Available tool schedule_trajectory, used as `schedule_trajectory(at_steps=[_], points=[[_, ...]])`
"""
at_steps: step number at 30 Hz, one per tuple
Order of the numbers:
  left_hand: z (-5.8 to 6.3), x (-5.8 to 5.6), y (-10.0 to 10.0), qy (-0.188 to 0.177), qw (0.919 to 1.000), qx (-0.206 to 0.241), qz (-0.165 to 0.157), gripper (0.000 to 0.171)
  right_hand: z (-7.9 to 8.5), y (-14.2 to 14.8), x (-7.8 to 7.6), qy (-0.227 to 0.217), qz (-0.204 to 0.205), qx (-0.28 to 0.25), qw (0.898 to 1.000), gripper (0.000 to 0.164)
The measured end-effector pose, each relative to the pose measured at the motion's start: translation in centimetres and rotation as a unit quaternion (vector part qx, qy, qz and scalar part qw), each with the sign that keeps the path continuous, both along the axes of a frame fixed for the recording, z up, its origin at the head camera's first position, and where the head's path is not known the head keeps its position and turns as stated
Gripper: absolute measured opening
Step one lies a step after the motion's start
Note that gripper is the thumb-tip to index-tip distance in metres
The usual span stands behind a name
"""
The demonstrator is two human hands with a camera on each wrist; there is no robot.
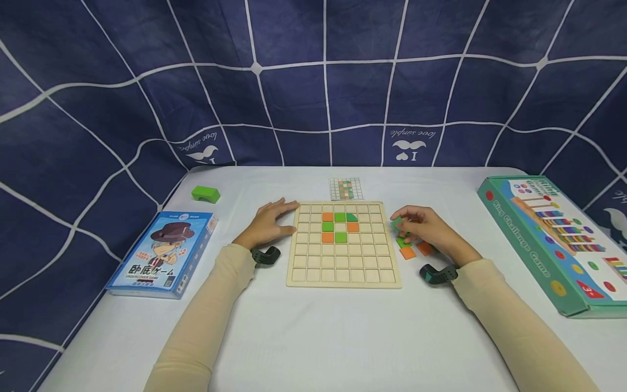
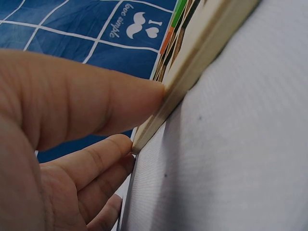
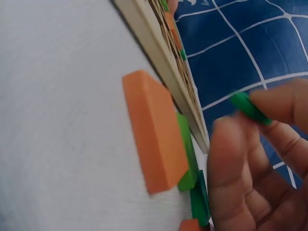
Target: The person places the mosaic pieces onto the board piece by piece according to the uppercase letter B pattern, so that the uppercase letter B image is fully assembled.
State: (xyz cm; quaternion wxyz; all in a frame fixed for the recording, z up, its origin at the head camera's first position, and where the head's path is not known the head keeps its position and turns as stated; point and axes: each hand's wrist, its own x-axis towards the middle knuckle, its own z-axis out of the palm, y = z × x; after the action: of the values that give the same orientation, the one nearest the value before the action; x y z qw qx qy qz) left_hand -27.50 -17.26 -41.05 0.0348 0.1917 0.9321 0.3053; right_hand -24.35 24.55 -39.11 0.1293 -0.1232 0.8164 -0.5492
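A square wooden grid board lies on the white table, with orange and green square tiles and a dark green rounded tile set in its upper middle cells. At its left edge my left hand rests with fingers extended; in the left wrist view the thumb and fingertips touch the board's side. My right hand, just right of the board, pinches a small dark green tile above the table. Beneath it lie loose orange tiles and green tiles, partly hidden by the hand.
A pattern card lies behind the board. To the left are a green arched block and a blue game box. A large green game box stands at the right. A dark blue checked cloth hangs behind the table.
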Motion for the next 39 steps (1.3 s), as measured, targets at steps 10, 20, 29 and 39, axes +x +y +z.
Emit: schedule_trajectory(at_steps=[10,20,29,39], points=[[-0.1,0.2,-0.1,-0.005,1.0,0.0,0.002,0.073,0.4,-1.0,0.1,-0.058,0.001,-0.087,0.995,0.033],[-0.2,0.2,-0.2,-0.005,1.0,0.002,0.001,0.072,0.7,-2.8,-0.5,-0.104,0.007,-0.133,0.986,0.035],[0.0,0.0,0.0,-0.006,1.0,-0.004,0.003,0.073,0.6,-5.2,-1.2,-0.113,0.031,-0.136,0.984,0.028],[0.2,0.1,0.1,-0.004,1.0,-0.001,0.001,0.073,0.4,-6.6,-1.5,-0.104,0.07,-0.058,0.99,0.029]])
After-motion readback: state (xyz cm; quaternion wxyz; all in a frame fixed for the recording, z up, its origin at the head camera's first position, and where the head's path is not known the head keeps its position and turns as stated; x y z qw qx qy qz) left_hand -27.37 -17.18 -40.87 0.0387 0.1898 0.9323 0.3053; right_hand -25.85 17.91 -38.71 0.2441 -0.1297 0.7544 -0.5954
